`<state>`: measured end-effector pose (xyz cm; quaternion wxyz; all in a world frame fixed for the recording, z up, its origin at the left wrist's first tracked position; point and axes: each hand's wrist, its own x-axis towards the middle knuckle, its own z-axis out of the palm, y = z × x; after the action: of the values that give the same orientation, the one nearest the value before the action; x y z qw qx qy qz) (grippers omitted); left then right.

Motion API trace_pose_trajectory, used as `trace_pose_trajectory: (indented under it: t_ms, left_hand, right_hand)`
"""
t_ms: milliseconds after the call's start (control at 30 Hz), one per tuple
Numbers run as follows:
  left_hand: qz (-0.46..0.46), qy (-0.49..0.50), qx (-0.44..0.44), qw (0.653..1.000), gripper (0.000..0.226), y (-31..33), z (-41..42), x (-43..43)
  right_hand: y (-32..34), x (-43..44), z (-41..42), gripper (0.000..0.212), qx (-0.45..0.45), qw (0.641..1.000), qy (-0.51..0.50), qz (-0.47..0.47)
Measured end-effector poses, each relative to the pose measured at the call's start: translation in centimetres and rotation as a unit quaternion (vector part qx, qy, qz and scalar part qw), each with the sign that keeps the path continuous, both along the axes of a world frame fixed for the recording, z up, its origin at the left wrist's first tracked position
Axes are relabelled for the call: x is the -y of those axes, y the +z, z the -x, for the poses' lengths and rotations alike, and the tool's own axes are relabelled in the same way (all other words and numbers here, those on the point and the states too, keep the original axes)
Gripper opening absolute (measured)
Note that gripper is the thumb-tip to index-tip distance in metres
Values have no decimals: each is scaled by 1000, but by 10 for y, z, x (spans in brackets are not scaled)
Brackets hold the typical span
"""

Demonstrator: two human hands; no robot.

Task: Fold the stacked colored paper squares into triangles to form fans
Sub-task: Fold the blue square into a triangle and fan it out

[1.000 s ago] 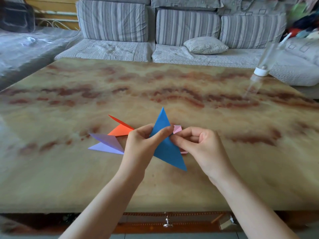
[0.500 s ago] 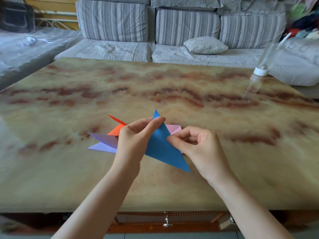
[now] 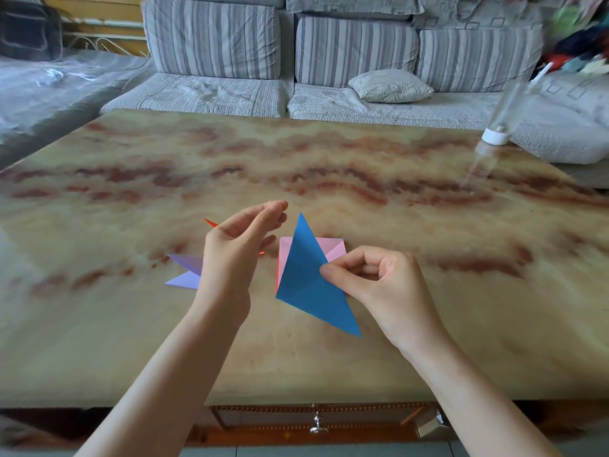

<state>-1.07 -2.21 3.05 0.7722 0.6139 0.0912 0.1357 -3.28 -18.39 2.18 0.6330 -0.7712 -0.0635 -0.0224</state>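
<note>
A blue paper triangle (image 3: 308, 282) is held up above the table, pinched at its right edge by my right hand (image 3: 379, 291). My left hand (image 3: 234, 255) hovers just left of it with fingers relaxed and holds nothing. Under the blue triangle a pink paper square (image 3: 333, 247) lies flat on the marble table (image 3: 329, 179). A folded purple paper (image 3: 186, 270) lies left of my left hand. A red-orange folded paper (image 3: 211, 223) shows only as a tip behind my left hand.
A clear plastic bottle (image 3: 501, 123) with a white cap stands tilted at the table's far right. A striped grey sofa (image 3: 280, 61) with a small pillow (image 3: 390, 85) runs behind the table. A drawer knob (image 3: 318, 427) sits below the near edge.
My left hand has let go of the blue triangle and moved left and up. The blue triangle has shifted right in my right hand, uncovering the pink square.
</note>
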Motion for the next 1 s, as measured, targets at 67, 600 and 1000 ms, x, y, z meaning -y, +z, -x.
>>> trace_pose_trajectory:
  t_ms: [67, 600, 1000]
  left_hand:
    - [-6, -20, 0, 1000, 11, -2, 1, 1]
    - [-68, -153, -22, 986, 10, -7, 12, 6]
    - [-52, -222, -26, 973, 21, -10, 13, 7]
  right_hand:
    - [1, 1, -1, 6, -9, 1000, 1, -13]
    - [5, 15, -10, 23, 103, 993, 50, -18]
    - [4, 19, -18, 11, 48, 992, 103, -49]
